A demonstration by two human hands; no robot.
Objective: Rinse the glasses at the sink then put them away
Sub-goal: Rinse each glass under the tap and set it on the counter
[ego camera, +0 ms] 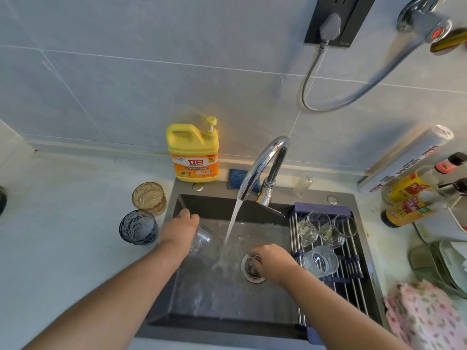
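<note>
Left hand [177, 229] is gripping a small clear smooth-walled glass [203, 237], tilted, inside the dark grey rectangular sink [227, 324], just beside the running water stream [232, 223]. Judging it light, rigid, brittle and slippery when wet, so wrapping the wall mid-body is beating a rim pinch.

Right hand [271, 258] is sitting over the sink's round steel drain [254, 279], fingers curled; can't tell if it's holding anything.

Left of the sink, an amber embossed tumbler [149, 198] and a blue-grey embossed tumbler [139, 231] are standing upright; the texture should be helping grip.

Over the sink's right side, small clear glasses [318, 228] are lying on a steel roll-up rack [353, 274].
</note>
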